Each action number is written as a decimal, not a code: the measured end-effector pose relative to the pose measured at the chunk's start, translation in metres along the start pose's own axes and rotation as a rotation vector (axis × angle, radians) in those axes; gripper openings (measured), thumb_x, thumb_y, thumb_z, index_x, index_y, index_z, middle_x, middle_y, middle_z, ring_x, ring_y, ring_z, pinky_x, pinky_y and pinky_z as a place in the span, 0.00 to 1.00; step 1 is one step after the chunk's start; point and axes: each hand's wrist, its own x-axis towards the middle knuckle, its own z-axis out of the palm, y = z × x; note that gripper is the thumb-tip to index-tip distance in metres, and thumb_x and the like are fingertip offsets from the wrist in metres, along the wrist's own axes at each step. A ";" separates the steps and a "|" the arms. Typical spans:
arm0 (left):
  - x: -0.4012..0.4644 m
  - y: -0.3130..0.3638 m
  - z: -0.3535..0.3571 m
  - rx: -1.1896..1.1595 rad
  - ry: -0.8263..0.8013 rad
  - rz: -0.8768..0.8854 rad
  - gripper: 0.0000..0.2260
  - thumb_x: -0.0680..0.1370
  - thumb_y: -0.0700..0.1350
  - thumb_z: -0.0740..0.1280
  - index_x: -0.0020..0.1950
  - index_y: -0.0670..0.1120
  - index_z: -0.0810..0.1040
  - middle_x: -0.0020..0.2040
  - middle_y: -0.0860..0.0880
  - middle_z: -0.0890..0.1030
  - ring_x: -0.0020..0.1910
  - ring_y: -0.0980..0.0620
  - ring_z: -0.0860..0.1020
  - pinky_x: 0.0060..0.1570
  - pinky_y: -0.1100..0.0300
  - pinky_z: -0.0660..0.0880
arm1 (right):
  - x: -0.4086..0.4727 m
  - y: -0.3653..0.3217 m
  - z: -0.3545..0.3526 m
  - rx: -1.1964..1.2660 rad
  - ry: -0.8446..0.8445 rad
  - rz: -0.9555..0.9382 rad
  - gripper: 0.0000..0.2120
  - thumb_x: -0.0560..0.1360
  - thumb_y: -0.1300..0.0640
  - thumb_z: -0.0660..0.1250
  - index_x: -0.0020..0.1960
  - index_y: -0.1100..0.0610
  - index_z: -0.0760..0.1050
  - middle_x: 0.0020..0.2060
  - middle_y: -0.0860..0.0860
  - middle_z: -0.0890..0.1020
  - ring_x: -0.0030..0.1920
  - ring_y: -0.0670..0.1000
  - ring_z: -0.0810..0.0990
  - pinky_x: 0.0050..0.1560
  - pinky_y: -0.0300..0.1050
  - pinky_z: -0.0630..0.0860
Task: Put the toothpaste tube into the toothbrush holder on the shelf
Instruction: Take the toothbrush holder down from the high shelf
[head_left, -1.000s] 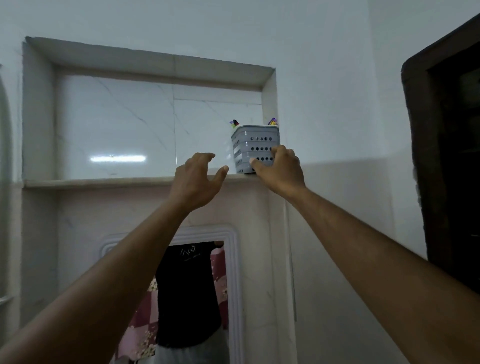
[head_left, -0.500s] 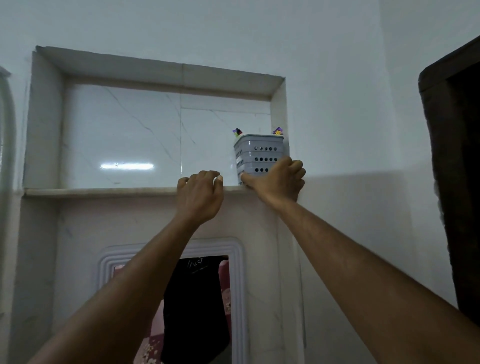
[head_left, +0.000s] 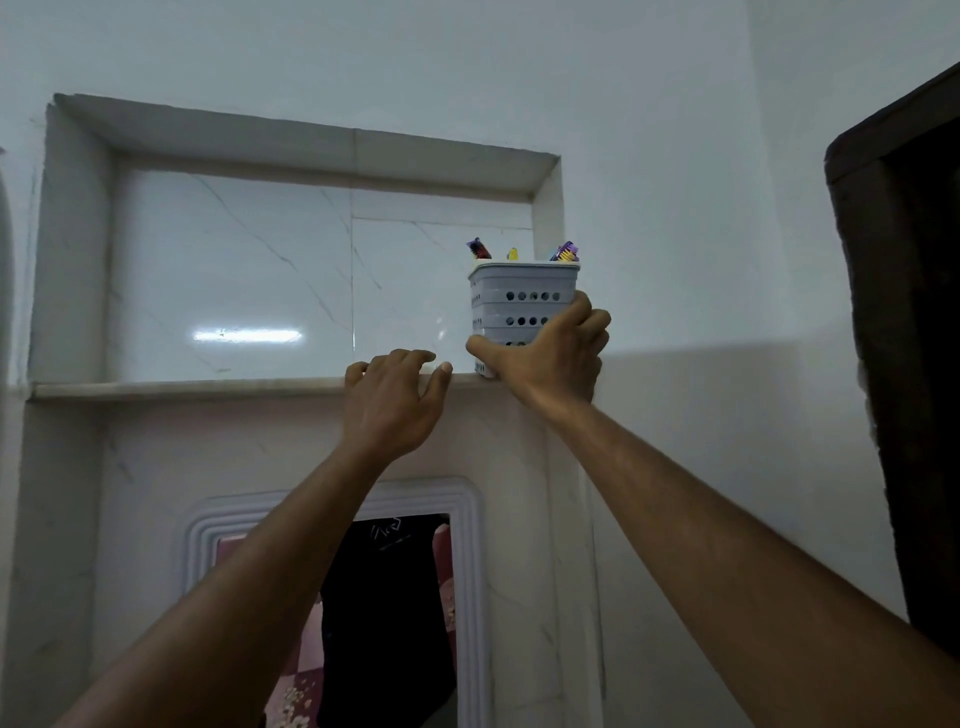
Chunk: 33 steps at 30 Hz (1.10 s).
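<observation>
A grey perforated toothbrush holder (head_left: 519, 291) stands at the right end of a marble shelf (head_left: 182, 388) set in a wall niche. Coloured brush heads (head_left: 565, 253) stick out of its top. My right hand (head_left: 550, 358) is wrapped around the holder's lower half, thumb on its left side and fingers on its right. My left hand (head_left: 392, 402) rests with its fingertips curled over the shelf's front edge, just left of the holder, holding nothing. No toothpaste tube shows in view.
The niche's right wall (head_left: 548, 218) sits close behind the holder. A framed mirror (head_left: 384, 618) hangs below the shelf, showing a person in a dark shirt. A dark wooden door frame (head_left: 904, 338) stands at the far right.
My left hand dropped from mid-air onto the shelf edge. My right hand closed further around the holder's base. The view tilted upward a little.
</observation>
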 end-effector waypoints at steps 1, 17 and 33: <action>0.000 0.001 0.001 0.004 0.002 -0.002 0.25 0.85 0.65 0.55 0.73 0.54 0.79 0.70 0.51 0.82 0.73 0.47 0.76 0.73 0.44 0.62 | -0.001 -0.001 -0.003 0.038 0.001 0.004 0.61 0.55 0.29 0.82 0.77 0.58 0.62 0.66 0.53 0.69 0.66 0.58 0.73 0.58 0.57 0.80; -0.058 0.033 -0.009 -0.356 0.116 0.030 0.20 0.85 0.61 0.63 0.69 0.50 0.82 0.66 0.52 0.84 0.67 0.50 0.80 0.67 0.45 0.75 | -0.086 0.035 -0.075 0.268 -0.052 0.009 0.61 0.51 0.23 0.77 0.76 0.51 0.65 0.67 0.47 0.77 0.65 0.52 0.82 0.57 0.56 0.85; -0.344 -0.008 0.006 -0.509 -0.328 -0.233 0.21 0.86 0.59 0.65 0.74 0.50 0.78 0.69 0.55 0.81 0.68 0.57 0.78 0.63 0.59 0.75 | -0.303 0.175 -0.088 0.568 -0.391 0.414 0.48 0.65 0.44 0.86 0.75 0.58 0.65 0.71 0.48 0.81 0.67 0.46 0.85 0.64 0.49 0.84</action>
